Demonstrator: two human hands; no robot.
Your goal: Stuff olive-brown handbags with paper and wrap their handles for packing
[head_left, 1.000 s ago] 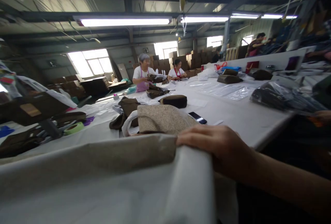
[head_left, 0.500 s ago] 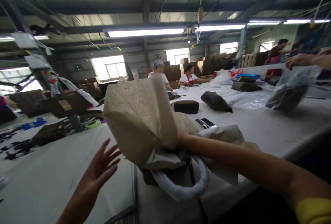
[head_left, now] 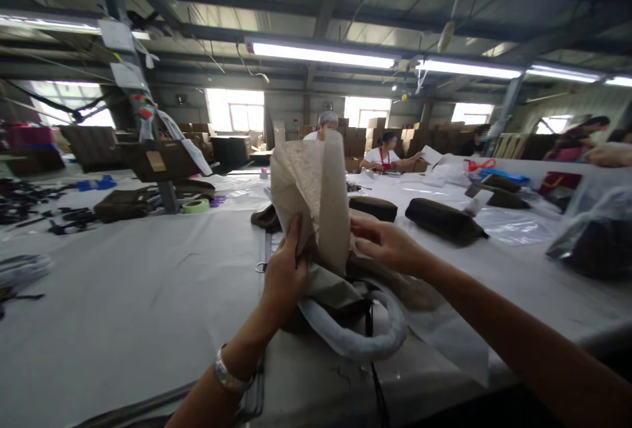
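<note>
A dark bag (head_left: pixel 330 290) with a ring on its side lies in front of me on the white-covered table. Its curved handle (head_left: pixel 355 346) is wrapped in whitish plastic and faces me. Out of the bag stands a creased, beige paper-like sheet (head_left: pixel 316 197). My left hand (head_left: pixel 286 273) is closed on the bag's left side, thumb up along the sheet, other fingers mostly hidden. At the sheet's right edge, my right hand (head_left: pixel 388 242) has its fingers bent against it; the fingertips are partly hidden.
Dark pouches (head_left: pixel 442 219) lie behind to the right. A co-worker's hand (head_left: pixel 612 155) is near a clear plastic bag (head_left: pixel 587 237) with a dark item. A post (head_left: pixel 168 197) and green tape roll (head_left: pixel 195 206) stand left. Two people work across the table.
My left hand has moved from open beside the sheet to gripping the bag's side. My right hand has come out from behind the sheet to its right edge. The view has turned left.
</note>
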